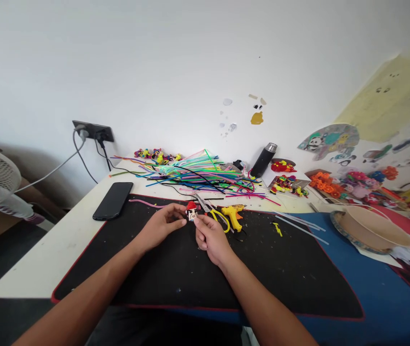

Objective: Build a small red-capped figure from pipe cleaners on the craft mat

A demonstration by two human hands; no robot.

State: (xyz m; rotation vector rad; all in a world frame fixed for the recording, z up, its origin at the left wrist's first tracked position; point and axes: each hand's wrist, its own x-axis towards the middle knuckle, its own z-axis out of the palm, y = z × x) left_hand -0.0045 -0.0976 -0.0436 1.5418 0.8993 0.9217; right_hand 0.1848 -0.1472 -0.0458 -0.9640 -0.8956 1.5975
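Observation:
A small doll head point(192, 215) with a white face, black markings and a red top is held up over the black mat point(176, 269). My right hand point(212, 238) pinches its lower right side between thumb and fingers. At its left edge, the curled thumb and index finger of my left hand point(162, 225) grip it too; the fingertips behind it are hidden. Just beyond my right hand lie yellow-handled scissors point(223, 219), blades pointing away, and a yellow glue gun point(233, 217). A pink pipe cleaner point(145, 203) lies beyond my left hand.
A heap of coloured pipe cleaners point(205, 173) covers the table's back. A phone point(113, 201) lies left, a black thermos point(263, 161) leans at the back. Clear glue sticks point(302, 226) and a yellow scrap point(277, 229) lie right, near a round basket point(374, 228).

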